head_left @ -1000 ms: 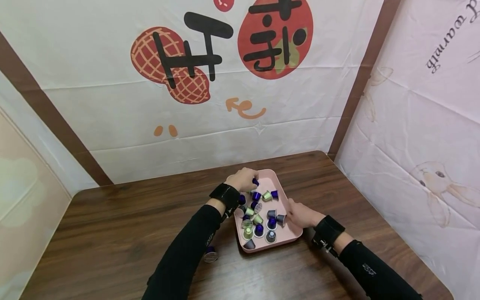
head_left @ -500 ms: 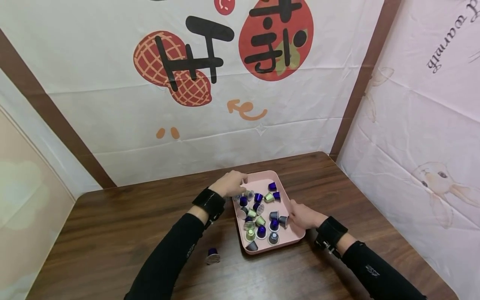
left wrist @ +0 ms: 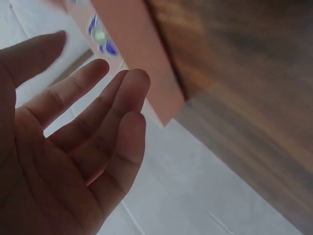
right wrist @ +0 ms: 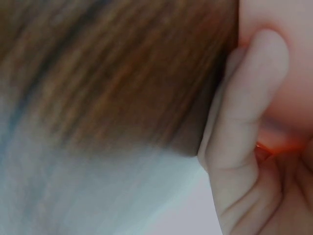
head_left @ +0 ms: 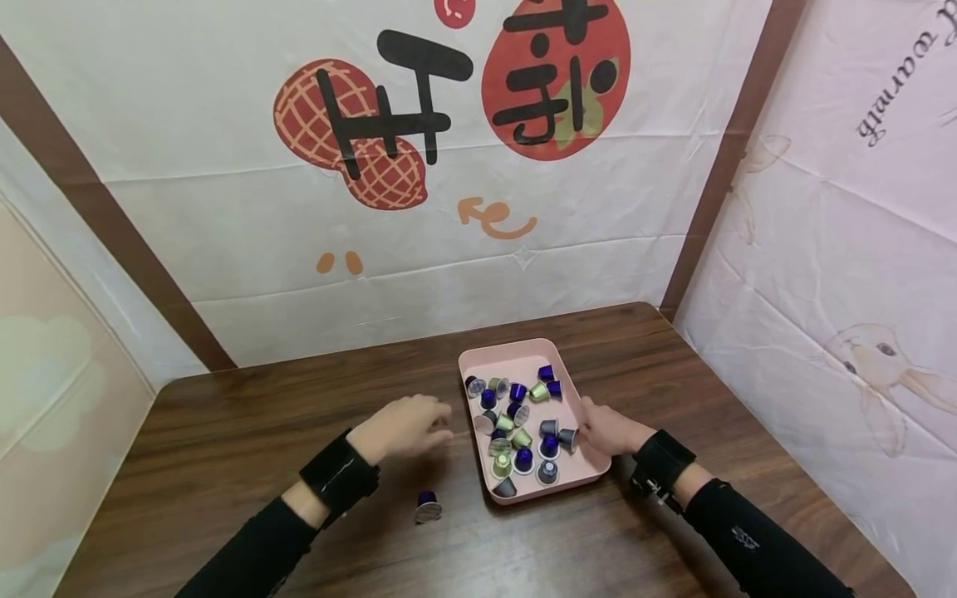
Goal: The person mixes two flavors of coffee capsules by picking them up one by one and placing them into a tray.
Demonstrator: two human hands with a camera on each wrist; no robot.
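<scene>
Item: pink tray [head_left: 578, 413] of coffee capsules, standing toward the far right part of the wooden desk [head_left: 247, 432], its long side running away from the person.

Contents: a loose heap of coffee capsules [head_left: 519, 423] in purple, pale green and grey, some upright, some tipped. One purple capsule [head_left: 428, 506] stands alone on the desk, off the tray's near left corner.

Left hand [head_left: 404, 425]: above the desk just left of the tray, fingers [left wrist: 105, 115] relaxed and spread, palm bare in the left wrist view; it holds nothing.

Right hand [head_left: 609, 429]: at the tray's right edge, fingers curled over the rim and steadying it; a finger [right wrist: 244, 122] presses the pink wall in the right wrist view.

Step in hand, as judged: capsules go from tray to desk one at a time; the left hand is between picks. The next move calls for a reach into the tray and a pinch on a single capsule without tipping its neighbours.

Writing: "warmth" in script on the right-hand cloth [head_left: 893, 83]; large black characters on the back cloth [head_left: 463, 91], not legible with certainty. No brand is readable on the capsules.
</scene>
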